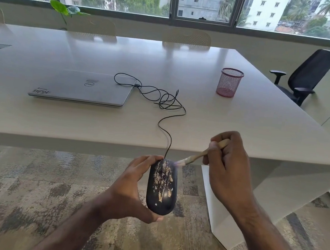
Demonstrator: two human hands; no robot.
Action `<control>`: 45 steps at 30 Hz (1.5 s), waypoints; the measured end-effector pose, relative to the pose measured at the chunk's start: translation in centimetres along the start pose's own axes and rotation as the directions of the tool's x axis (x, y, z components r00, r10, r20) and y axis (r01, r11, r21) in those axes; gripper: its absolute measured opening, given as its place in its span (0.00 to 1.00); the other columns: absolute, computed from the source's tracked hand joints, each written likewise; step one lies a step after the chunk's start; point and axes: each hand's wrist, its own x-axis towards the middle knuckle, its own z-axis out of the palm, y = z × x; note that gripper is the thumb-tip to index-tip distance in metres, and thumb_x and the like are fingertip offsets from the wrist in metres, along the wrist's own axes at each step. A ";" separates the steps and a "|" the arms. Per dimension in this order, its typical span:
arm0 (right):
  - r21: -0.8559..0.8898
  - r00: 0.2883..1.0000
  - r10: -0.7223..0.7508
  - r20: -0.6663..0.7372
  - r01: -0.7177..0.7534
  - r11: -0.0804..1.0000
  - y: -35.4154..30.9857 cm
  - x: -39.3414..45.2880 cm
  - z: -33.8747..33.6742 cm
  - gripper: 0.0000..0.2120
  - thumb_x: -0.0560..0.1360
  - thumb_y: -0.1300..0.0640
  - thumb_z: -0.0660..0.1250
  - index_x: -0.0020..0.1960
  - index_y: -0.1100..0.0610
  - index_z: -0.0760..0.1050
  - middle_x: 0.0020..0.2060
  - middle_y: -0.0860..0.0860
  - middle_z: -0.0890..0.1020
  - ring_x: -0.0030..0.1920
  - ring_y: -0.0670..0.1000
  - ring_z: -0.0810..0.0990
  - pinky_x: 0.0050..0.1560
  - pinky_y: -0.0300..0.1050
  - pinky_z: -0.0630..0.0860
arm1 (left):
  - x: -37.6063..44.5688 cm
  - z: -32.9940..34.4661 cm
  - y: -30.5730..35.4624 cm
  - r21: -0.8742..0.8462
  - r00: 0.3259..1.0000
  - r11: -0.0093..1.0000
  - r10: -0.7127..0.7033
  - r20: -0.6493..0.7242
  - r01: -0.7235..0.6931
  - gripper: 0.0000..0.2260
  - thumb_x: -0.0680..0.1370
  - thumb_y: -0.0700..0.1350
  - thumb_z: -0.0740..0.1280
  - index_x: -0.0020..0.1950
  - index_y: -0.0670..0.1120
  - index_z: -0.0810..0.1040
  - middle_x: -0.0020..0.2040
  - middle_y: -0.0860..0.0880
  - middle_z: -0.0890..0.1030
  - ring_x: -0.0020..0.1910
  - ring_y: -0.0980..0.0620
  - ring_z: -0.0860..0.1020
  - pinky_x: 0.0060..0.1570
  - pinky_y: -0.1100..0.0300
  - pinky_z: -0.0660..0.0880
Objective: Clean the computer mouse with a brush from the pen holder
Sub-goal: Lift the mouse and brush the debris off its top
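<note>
We're holding the black computer mouse (pixel 162 186) in our left hand (pixel 132 189), off the tabletop (pixel 240 121) and in front of its near edge, over the patterned carpet (pixel 24 192). Fingers are curling round the mouse's far end and left side, thumb is wrapping under its near end. Mouse top is showing pale flaky dirt across the middle. Its cable (pixel 162 102) is running up over the near edge and looping across the tabletop to the closed laptop (pixel 79 87), which is lying towards the left side. Our right hand (pixel 228 166) is gripping the wooden brush (pixel 201 154) w/ fingers curled tight round the handle; bristles are blurring right at the mouse's far right corner, approx. touching. The pink mesh pen holder (pixel 229 82) is standing upright towards the tabletop's right edge, well apart from the laptop.
</note>
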 end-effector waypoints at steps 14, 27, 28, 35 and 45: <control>0.070 0.998 -0.021 -0.053 0.025 0.997 -0.4 -0.2 0.7 0.02 0.81 0.55 0.60 0.51 0.53 0.70 0.33 0.47 0.80 0.35 0.47 0.81 0.32 0.37 0.75 | -0.4 0.3 0.1 0.000 1.000 1.000 0.007 0.008 -0.007 0.54 0.53 0.52 0.87 0.73 0.72 0.65 0.71 0.67 0.69 0.74 0.62 0.67 0.68 0.74 0.65; 0.149 1.000 0.005 -0.018 -0.002 0.989 -0.9 -0.8 1.0 0.02 0.81 0.56 0.60 0.51 0.53 0.70 0.33 0.49 0.81 0.34 0.47 0.81 0.33 0.42 0.75 | -0.9 0.0 0.5 -0.047 0.999 0.998 -0.032 0.026 0.033 0.54 0.53 0.50 0.87 0.77 0.60 0.68 0.70 0.67 0.69 0.74 0.63 0.67 0.68 0.75 0.65; 0.151 1.000 0.005 0.007 -0.007 0.989 -0.9 -1.0 1.1 0.01 0.82 0.56 0.61 0.51 0.53 0.70 0.33 0.49 0.81 0.34 0.47 0.81 0.32 0.45 0.75 | -0.9 0.0 0.5 -0.048 0.999 0.998 -0.033 0.026 0.034 0.54 0.53 0.50 0.87 0.77 0.60 0.68 0.70 0.67 0.69 0.74 0.63 0.68 0.68 0.75 0.65; 0.067 1.000 -0.017 -0.020 0.018 0.998 -0.8 -1.1 1.0 0.02 0.82 0.58 0.60 0.51 0.53 0.70 0.34 0.49 0.80 0.35 0.49 0.81 0.33 0.47 0.76 | -1.4 0.0 0.2 -0.062 0.998 0.997 -0.052 0.033 0.054 0.54 0.53 0.53 0.86 0.76 0.66 0.66 0.70 0.69 0.68 0.74 0.65 0.66 0.67 0.78 0.64; 0.094 1.000 0.004 0.021 -0.006 0.996 -0.7 -1.2 1.8 0.03 0.83 0.58 0.61 0.51 0.52 0.70 0.34 0.49 0.82 0.33 0.45 0.79 0.33 0.47 0.75 | -1.6 -0.1 -0.2 -0.037 1.000 0.999 -0.028 0.011 0.028 0.54 0.53 0.53 0.87 0.75 0.67 0.67 0.71 0.66 0.69 0.75 0.60 0.68 0.69 0.68 0.67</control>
